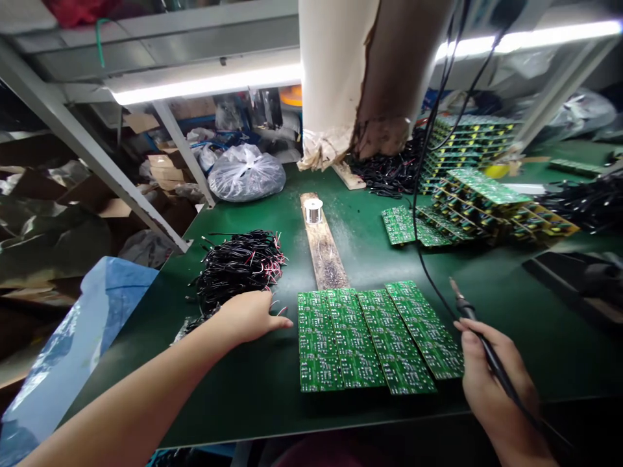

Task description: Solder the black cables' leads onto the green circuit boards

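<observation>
Several green printed circuit boards (379,340) lie side by side on the green bench top (272,383), just in front of me. My left hand (250,316) rests flat and holds nothing, its fingertips a little left of the boards. Behind it sits a heap of black wires with red and white ends (238,272), close to the wrist. My right hand (494,383) grips a black soldering iron (487,340) like a pen, to the right of the boards. The iron's tip points away from me and touches nothing.
A solder spool (313,211) stands on a worn wooden plank (324,250) beyond the boards. Stacked circuit boards (481,207) and more black wire (389,172) fill the far right. A white column (335,71) rises behind the bench, and a plastic bag (246,174) lies at its back edge.
</observation>
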Tool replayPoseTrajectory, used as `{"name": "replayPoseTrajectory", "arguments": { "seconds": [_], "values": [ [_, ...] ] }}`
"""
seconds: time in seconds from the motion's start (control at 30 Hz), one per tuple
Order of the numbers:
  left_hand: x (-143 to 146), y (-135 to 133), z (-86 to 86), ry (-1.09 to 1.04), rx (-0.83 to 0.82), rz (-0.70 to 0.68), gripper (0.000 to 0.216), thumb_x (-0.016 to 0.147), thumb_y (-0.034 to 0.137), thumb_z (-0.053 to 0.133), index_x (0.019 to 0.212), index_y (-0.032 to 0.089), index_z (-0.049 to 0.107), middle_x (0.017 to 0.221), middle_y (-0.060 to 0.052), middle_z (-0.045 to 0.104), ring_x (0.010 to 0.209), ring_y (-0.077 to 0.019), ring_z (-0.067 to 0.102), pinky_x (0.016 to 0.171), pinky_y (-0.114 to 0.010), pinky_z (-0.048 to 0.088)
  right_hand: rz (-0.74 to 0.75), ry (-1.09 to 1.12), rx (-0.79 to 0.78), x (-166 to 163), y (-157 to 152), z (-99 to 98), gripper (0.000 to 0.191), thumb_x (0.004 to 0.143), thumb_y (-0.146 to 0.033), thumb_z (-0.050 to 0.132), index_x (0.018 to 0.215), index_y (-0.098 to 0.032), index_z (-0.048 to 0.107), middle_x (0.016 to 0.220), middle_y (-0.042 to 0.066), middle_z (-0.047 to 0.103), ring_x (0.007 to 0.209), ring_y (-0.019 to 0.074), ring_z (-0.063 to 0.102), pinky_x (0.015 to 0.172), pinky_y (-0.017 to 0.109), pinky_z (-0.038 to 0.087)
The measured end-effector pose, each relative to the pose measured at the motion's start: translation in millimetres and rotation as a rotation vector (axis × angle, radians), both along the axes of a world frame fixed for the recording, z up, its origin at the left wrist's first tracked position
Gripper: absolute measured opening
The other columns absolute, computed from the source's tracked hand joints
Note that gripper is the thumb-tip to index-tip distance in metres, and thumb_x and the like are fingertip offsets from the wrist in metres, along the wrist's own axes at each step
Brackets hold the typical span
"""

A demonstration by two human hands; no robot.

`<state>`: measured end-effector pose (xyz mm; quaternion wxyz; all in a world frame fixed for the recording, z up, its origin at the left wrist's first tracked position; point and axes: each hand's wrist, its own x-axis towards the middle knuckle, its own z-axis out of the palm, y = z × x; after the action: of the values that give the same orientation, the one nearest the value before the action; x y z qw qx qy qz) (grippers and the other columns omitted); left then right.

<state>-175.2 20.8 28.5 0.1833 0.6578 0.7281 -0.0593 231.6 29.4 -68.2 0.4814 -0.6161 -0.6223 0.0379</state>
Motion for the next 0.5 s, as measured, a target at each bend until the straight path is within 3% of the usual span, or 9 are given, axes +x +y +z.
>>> {"name": "replayPoseTrajectory", "arguments": {
  "seconds": [0.1, 0.2, 0.33, 0.43, 0.5],
  "values": [
    [7, 9, -17.9, -0.047, -0.020, -0.029, 0.043, 0.081, 0.063, 0.060, 0.071, 0.021, 0.064, 0.077, -0.011, 0.071, 0.074, -0.0312, 0.067, 0.069, -0.038, 0.047, 0.015, -0.005, 0.003, 2, 0, -1.9, 0.033, 0.098, -0.043, 0.055, 0.118, -0.020, 0.068, 0.115, 0.011, 0.073, 0.109, 0.0288, 0.069, 0.100, 0.042, 0.053],
    [4, 5, -19.5, -0.144, 0.008, -0.060, 0.039, 0.090, 0.051, 0.048, 0.067, 0.021, 0.061, 0.080, -0.010, 0.069, 0.077, -0.0279, 0.066, 0.076, -0.039, 0.048, 0.034, -0.004, 0.007, 3, 0, -3.2, 0.033, 0.097, -0.042, 0.056, 0.119, -0.021, 0.067, 0.116, 0.010, 0.073, 0.110, 0.0283, 0.069, 0.101, 0.042, 0.052],
    [-5, -11, -12.9, -0.343, 0.084, -0.071, 0.043, 0.098, 0.051, 0.038, 0.079, 0.022, 0.062, 0.093, -0.007, 0.070, 0.090, -0.0222, 0.066, 0.088, -0.035, 0.050, 0.051, 0.008, 0.019, 4, 2, -4.9, 0.032, 0.097, -0.042, 0.056, 0.119, -0.021, 0.067, 0.118, 0.010, 0.072, 0.112, 0.0292, 0.068, 0.103, 0.043, 0.051],
    [-21, -23, -0.5, -0.469, 0.142, 0.000, 0.049, 0.104, 0.053, 0.021, 0.089, 0.022, 0.056, 0.089, -0.003, 0.068, 0.079, -0.0171, 0.066, 0.078, -0.031, 0.053, 0.065, 0.003, 0.022, 5, 3, -6.5, 0.031, 0.097, -0.041, 0.056, 0.118, -0.021, 0.067, 0.119, 0.010, 0.072, 0.113, 0.0294, 0.068, 0.104, 0.043, 0.051],
    [-39, -27, 17.2, -0.486, 0.240, 0.085, 0.049, 0.105, 0.055, 0.016, 0.090, 0.022, 0.050, 0.083, -0.001, 0.063, 0.066, -0.0145, 0.062, 0.066, -0.028, 0.052, 0.066, -0.004, 0.020, 6, 3, -6.8, 0.031, 0.096, -0.041, 0.056, 0.118, -0.021, 0.067, 0.119, 0.009, 0.072, 0.113, 0.0294, 0.068, 0.104, 0.043, 0.051]
  ]
}}
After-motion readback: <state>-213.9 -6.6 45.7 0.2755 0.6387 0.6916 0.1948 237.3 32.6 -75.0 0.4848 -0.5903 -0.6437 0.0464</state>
